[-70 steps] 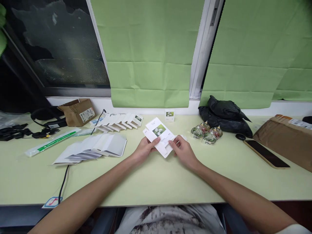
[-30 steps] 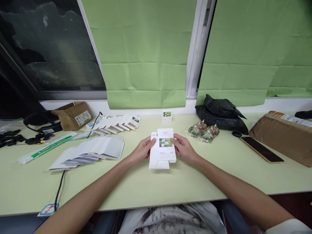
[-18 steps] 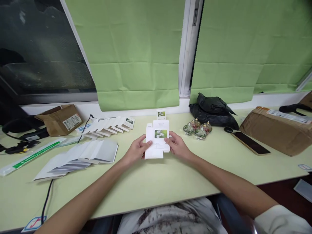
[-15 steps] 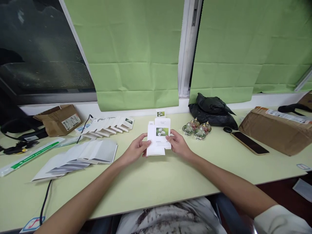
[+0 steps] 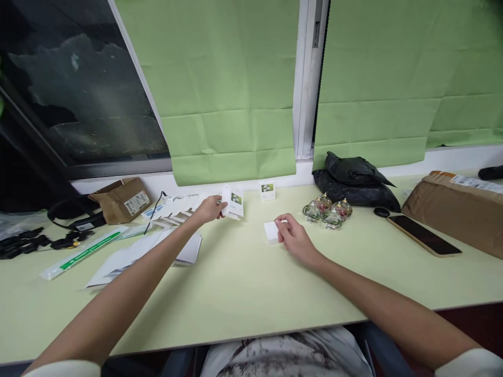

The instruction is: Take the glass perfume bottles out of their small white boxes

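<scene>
My left hand (image 5: 210, 209) is closed on the edge of a small white carton (image 5: 236, 200) printed with a white-flower picture, held above the table near a fanned row of similar cartons (image 5: 186, 204). My right hand (image 5: 294, 236) is at the middle of the table, thumb and fingers pinched on a small plain white block (image 5: 271, 232); whether this is a box or a stack of cards I cannot tell. Behind, one flower-printed carton (image 5: 268, 191) stands upright by the wall. A pile of flat white sheets (image 5: 188, 248) lies partly behind my left forearm.
Several clear ornaments (image 5: 328, 210) lie right of centre before a black plastic bag (image 5: 356, 183). Farther right are a phone (image 5: 424, 235) and a big cardboard box (image 5: 456, 212). On the left are an opened brown box (image 5: 121, 201), a green-striped plastic sleeve (image 5: 84, 252) and cables.
The carton that both hands held is now in my left hand only, moved left and away from me. My right hand has let go of it and grips a white block. The view has shifted left.
</scene>
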Demonstrator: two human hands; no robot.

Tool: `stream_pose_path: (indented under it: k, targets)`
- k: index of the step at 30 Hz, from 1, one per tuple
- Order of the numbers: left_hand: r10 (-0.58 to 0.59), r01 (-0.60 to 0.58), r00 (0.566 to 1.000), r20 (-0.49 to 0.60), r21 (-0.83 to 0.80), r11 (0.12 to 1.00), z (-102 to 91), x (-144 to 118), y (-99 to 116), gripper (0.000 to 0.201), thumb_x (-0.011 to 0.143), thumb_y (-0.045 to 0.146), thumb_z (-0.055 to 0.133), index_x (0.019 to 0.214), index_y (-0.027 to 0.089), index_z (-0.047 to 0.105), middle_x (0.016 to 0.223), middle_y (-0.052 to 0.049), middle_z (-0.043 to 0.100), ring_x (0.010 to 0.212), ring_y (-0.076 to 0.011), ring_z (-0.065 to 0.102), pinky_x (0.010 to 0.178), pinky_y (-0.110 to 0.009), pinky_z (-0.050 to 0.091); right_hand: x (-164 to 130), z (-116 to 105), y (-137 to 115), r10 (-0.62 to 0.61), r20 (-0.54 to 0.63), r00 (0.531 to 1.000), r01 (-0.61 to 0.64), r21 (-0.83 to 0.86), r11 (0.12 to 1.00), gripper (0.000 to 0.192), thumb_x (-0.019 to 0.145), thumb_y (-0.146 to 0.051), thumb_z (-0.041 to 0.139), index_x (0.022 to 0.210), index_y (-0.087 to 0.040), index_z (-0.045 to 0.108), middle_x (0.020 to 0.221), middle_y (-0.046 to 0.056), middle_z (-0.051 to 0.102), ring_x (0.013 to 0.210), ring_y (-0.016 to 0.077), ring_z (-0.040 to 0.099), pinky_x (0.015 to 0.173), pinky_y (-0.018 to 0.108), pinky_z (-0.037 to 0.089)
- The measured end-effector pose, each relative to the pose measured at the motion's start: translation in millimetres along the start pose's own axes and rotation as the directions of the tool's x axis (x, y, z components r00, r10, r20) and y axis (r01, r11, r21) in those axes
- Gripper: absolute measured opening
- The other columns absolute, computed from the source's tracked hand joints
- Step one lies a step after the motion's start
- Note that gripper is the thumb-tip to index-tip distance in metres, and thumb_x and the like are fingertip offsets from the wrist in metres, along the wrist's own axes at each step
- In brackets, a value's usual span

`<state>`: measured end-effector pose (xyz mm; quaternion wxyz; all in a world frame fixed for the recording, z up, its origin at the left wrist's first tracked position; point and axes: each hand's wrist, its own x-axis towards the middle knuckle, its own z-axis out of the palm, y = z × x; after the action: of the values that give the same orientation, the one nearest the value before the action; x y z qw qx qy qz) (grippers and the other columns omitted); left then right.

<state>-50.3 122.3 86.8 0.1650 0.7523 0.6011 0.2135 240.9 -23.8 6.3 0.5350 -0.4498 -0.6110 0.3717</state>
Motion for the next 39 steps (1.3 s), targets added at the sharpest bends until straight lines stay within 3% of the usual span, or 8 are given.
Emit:
stream_pose_path:
  k: [4,7,9,12,14,17,27,39]
  targets:
    - [-0.063,0.077,0.995,-0.071,0.215,0.974,-4.4,33.7,-9.7,0.023,0.093,0.031,0.059,0.102,0.014,0.071,0.074,-0.012,0.074,0.068,-0.0249,0.071,0.065,-0.031,0.051,-2.6,2.4,-0.2,-0.016,0.025,1.0,0.017,-0.041,0.999,0.037,0.1,-0.061,0.05,0.109,-0.027,0.061,0.065,-0.005,0.057,0.052,0.0137,0.042,0.049,0.025,0.032]
    - [-0.034,0.099,0.982,-0.186,0.355,0.93,9.1,38.1,-7.0,0.036,0.094,0.028,0.058,0.122,0.007,0.066,0.102,-0.025,0.075,0.102,-0.0365,0.072,0.087,-0.044,0.052,-3.8,2.7,-0.2,-0.019,0.037,0.999,0.021,-0.051,0.998,0.038,0.101,-0.062,0.049,0.109,-0.026,0.062,0.066,-0.004,0.057,0.053,0.014,0.04,0.05,0.026,0.031]
    - [0.039,0.068,0.971,-0.235,0.432,0.899,27.1,33.3,-1.6,0.047,0.096,0.022,0.052,0.137,-0.001,0.056,0.123,-0.035,0.066,0.125,-0.0441,0.061,0.102,-0.057,0.044,-4.5,2.5,-0.7,-0.013,0.04,0.999,0.015,-0.051,0.999,0.039,0.1,-0.063,0.049,0.108,-0.026,0.062,0.066,-0.004,0.057,0.052,0.0139,0.04,0.05,0.026,0.03]
    - [0.213,-0.102,0.964,-0.157,0.523,0.846,61.9,22.7,6.4,0.044,0.099,0.018,0.044,0.14,0.008,0.059,0.141,-0.029,0.06,0.139,-0.0397,0.049,0.115,-0.057,0.031,-5.6,2.1,-1.9,-0.004,0.051,0.999,0.008,-0.065,0.998,0.039,0.1,-0.063,0.049,0.107,-0.026,0.062,0.066,-0.004,0.057,0.052,0.0141,0.04,0.05,0.026,0.03]
    - [0.286,-0.2,0.956,-0.068,0.559,0.805,82.5,17.9,7.5,0.036,0.098,0.021,0.049,0.125,0.013,0.071,0.134,-0.023,0.067,0.135,-0.0365,0.053,0.117,-0.052,0.03,-6.2,1.7,-2.8,-0.008,0.061,0.998,0.013,-0.074,0.997,0.039,0.101,-0.063,0.049,0.105,-0.026,0.063,0.066,-0.004,0.056,0.053,0.0144,0.04,0.05,0.027,0.03]
    - [0.315,-0.238,0.949,-0.023,0.604,0.76,97.8,18.5,0.5,0.034,0.093,0.017,0.052,0.117,0.013,0.076,0.124,-0.023,0.072,0.133,-0.0392,0.054,0.117,-0.056,0.026,-6.4,1.4,-3.3,-0.018,0.073,0.997,0.023,-0.074,0.997,0.038,0.102,-0.061,0.048,0.102,-0.026,0.063,0.066,-0.004,0.057,0.053,0.0145,0.041,0.051,0.028,0.031]
    - [0.268,-0.162,0.962,-0.06,0.667,0.728,76.5,40.6,-31.4,0.035,0.093,0.018,0.049,0.114,0.012,0.077,0.122,-0.026,0.071,0.129,-0.0386,0.056,0.113,-0.055,0.029,-5.4,2.3,0.5,-0.022,0.089,0.996,0.03,-0.093,0.995,0.038,0.102,-0.061,0.048,0.099,-0.027,0.063,0.066,-0.003,0.058,0.054,0.0152,0.042,0.052,0.028,0.032]
    - [0.261,-0.173,0.961,-0.091,0.538,0.825,75.1,44.7,-36.7,0.037,0.091,0.012,0.051,0.119,0.013,0.074,0.132,-0.024,0.068,0.141,-0.0375,0.049,0.121,-0.058,0.021,-4.6,-1.8,-3.8,-0.051,0.07,0.996,0.06,-0.139,0.988,0.037,0.103,-0.059,0.047,0.1,-0.027,0.064,0.066,-0.003,0.058,0.056,0.0162,0.045,0.055,0.029,0.033]
